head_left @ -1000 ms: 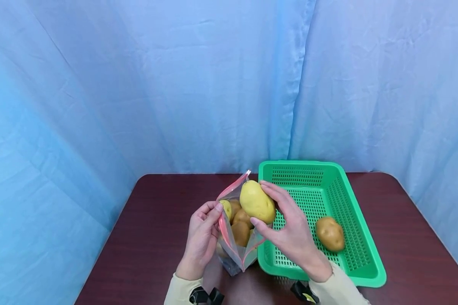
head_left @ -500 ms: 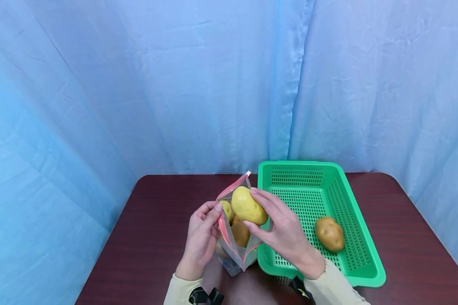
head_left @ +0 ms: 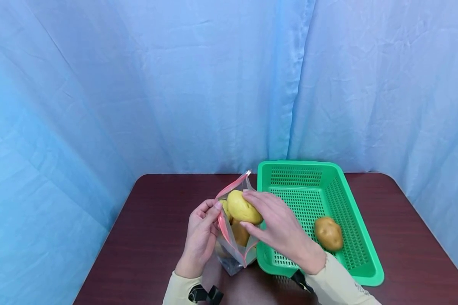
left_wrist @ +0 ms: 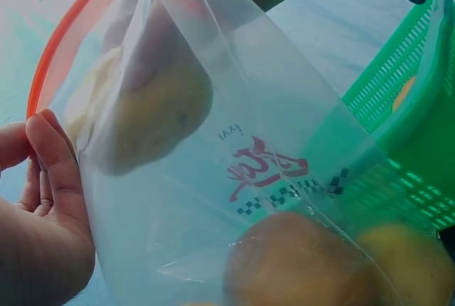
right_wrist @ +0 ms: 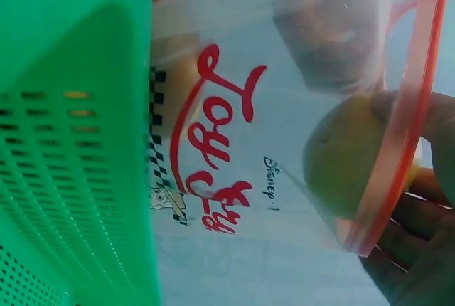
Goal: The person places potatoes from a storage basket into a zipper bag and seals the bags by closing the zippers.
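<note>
Right hand (head_left: 280, 222): grip pinching yellow potato (head_left: 244, 207) in mouth of clear bag (head_left: 234, 251), lower centre of frame | left hand (head_left: 201, 235): grip pinching bag's pink rim (head_left: 223, 226) | green basket (head_left: 360, 220), lower right, holding brown potato (head_left: 328, 234) | dark worktop (head_left: 149, 241) beneath

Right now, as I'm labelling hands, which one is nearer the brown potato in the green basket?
Right. The right hand is left of the potato; the left hand is farther left, pinching the bag by its rim.
</note>
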A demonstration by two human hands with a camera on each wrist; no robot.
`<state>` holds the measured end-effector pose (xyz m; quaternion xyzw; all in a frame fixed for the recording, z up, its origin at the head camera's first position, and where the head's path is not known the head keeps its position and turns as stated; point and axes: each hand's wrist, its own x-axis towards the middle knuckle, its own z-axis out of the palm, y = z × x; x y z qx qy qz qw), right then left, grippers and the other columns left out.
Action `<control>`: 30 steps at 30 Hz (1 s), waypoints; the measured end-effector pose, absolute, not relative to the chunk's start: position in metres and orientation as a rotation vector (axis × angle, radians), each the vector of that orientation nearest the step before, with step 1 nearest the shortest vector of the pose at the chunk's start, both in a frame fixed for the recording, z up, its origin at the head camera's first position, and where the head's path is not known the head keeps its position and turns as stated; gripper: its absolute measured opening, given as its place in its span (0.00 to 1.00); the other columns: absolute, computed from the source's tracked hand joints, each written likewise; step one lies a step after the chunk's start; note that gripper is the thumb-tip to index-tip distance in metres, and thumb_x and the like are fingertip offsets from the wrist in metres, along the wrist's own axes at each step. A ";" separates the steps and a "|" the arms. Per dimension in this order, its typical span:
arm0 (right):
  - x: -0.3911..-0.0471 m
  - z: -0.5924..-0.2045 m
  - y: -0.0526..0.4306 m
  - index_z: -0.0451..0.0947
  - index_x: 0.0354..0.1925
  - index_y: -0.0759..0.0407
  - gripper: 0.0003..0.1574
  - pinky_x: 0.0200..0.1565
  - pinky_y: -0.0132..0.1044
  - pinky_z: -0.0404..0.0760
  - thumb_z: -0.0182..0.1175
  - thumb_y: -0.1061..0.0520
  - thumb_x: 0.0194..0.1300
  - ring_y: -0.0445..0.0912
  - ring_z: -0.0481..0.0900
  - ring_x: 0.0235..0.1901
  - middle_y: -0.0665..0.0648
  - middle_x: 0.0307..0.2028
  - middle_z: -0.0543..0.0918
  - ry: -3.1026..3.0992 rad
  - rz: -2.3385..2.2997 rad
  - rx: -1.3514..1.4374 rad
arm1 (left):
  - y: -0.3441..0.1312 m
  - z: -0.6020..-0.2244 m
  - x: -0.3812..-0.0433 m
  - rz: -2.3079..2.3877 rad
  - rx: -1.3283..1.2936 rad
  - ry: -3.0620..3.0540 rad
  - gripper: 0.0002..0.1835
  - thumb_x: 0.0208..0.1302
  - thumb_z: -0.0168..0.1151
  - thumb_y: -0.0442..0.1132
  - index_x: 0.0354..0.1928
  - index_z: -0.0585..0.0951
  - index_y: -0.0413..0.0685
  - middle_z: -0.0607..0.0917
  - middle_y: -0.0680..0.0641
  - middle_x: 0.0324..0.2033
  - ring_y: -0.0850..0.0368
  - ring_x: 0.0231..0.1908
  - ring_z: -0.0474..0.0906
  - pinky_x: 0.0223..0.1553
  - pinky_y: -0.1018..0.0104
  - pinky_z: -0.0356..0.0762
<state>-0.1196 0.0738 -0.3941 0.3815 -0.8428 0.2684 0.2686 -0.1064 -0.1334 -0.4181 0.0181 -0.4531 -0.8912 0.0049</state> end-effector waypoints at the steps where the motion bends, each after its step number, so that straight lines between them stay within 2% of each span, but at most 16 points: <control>1: -0.121 -0.393 0.074 0.77 0.65 0.64 0.43 0.64 0.56 0.75 0.80 0.50 0.55 0.54 0.79 0.63 0.60 0.63 0.81 -2.292 0.701 1.034 | -0.133 -0.418 -0.107 -2.789 0.057 -1.423 0.02 0.74 0.59 0.29 0.41 0.80 0.43 0.82 0.52 0.29 0.64 0.27 0.79 0.32 0.74 0.82; 3: -0.123 -0.390 0.073 0.77 0.65 0.63 0.42 0.67 0.56 0.72 0.80 0.49 0.56 0.53 0.79 0.63 0.59 0.62 0.82 -2.336 0.655 1.036 | -0.134 -0.418 -0.107 -2.784 0.055 -1.432 0.00 0.74 0.61 0.31 0.42 0.79 0.42 0.82 0.51 0.30 0.64 0.28 0.79 0.33 0.73 0.82; 5: -0.125 -0.388 0.071 0.78 0.64 0.62 0.41 0.68 0.56 0.70 0.79 0.47 0.57 0.52 0.79 0.63 0.58 0.62 0.82 -2.376 0.611 1.044 | -0.134 -0.418 -0.107 -2.784 0.052 -1.434 0.03 0.73 0.63 0.32 0.43 0.79 0.41 0.82 0.51 0.30 0.63 0.28 0.79 0.34 0.73 0.83; 10: -0.132 -0.387 0.067 0.79 0.64 0.60 0.40 0.67 0.54 0.72 0.79 0.46 0.58 0.52 0.81 0.60 0.57 0.59 0.84 -2.451 0.515 1.070 | -0.134 -0.417 -0.107 -2.792 0.042 -1.418 0.05 0.72 0.65 0.33 0.44 0.79 0.40 0.82 0.50 0.32 0.63 0.30 0.80 0.36 0.73 0.83; 17: -0.141 -0.393 0.061 0.78 0.65 0.59 0.42 0.66 0.55 0.72 0.77 0.43 0.59 0.52 0.80 0.61 0.56 0.59 0.84 -2.519 0.399 1.095 | -0.134 -0.416 -0.106 -2.779 0.037 -1.421 0.01 0.75 0.59 0.30 0.43 0.79 0.41 0.83 0.50 0.32 0.63 0.29 0.79 0.33 0.74 0.81; 24: -0.139 -0.397 0.065 0.80 0.63 0.57 0.39 0.67 0.57 0.70 0.75 0.40 0.61 0.53 0.79 0.63 0.55 0.60 0.84 -2.479 0.356 1.109 | -0.134 -0.415 -0.106 -2.778 0.032 -1.409 0.05 0.76 0.57 0.29 0.41 0.79 0.44 0.83 0.52 0.29 0.65 0.27 0.77 0.30 0.75 0.79; 30: -0.128 -0.387 0.080 0.83 0.59 0.59 0.32 0.65 0.57 0.73 0.76 0.47 0.61 0.54 0.78 0.64 0.56 0.59 0.84 -2.320 0.569 1.145 | -0.134 -0.416 -0.107 -2.772 0.039 -1.414 0.04 0.76 0.57 0.30 0.40 0.79 0.44 0.82 0.52 0.28 0.64 0.27 0.77 0.30 0.75 0.78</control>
